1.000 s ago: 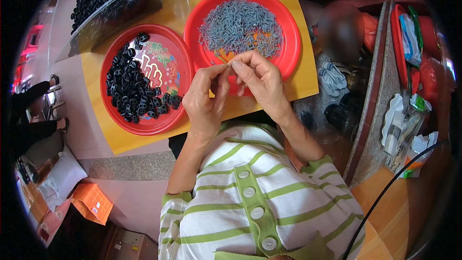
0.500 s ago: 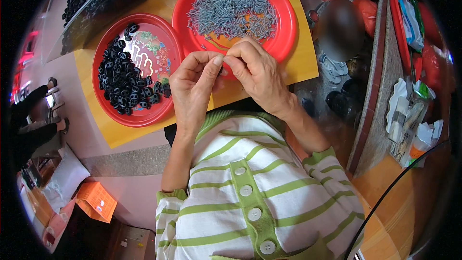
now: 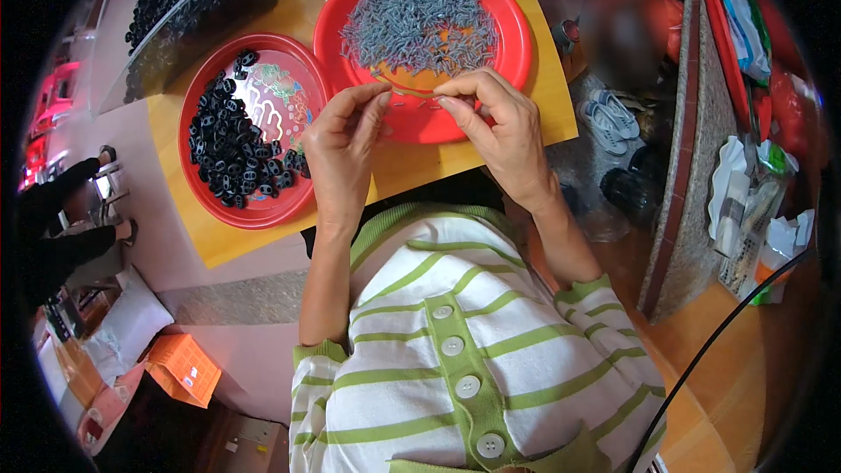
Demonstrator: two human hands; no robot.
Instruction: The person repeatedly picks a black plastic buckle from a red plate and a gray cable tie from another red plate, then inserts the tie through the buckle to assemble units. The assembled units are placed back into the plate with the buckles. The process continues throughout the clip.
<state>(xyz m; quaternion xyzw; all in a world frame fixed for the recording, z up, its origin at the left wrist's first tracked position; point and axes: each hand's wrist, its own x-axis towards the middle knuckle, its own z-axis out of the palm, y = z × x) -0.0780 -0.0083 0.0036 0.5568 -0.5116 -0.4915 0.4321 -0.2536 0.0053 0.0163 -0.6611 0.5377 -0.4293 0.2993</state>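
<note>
Green-striped white shirt (image 3: 394, 343), pale round buttons (image 3: 468, 385)

I'm in what looks like a small home workshop: my yellow-topped bench (image 3: 550, 96) carries loose grey pins (image 3: 412, 26) at twelve o'clock and small black pieces (image 3: 229, 144) at ten, all in bulk, while slippers (image 3: 603, 130) at two and packets (image 3: 784, 241) at three look domestic.

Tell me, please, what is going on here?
A person's left hand and right hand are raised, apart, at the near side of a round red tray of small grey pieces. Whether the fingertips hold anything is too small to tell. To the left, a second red tray holds black two-holed pieces. Both trays rest on a yellow sheet.
</note>
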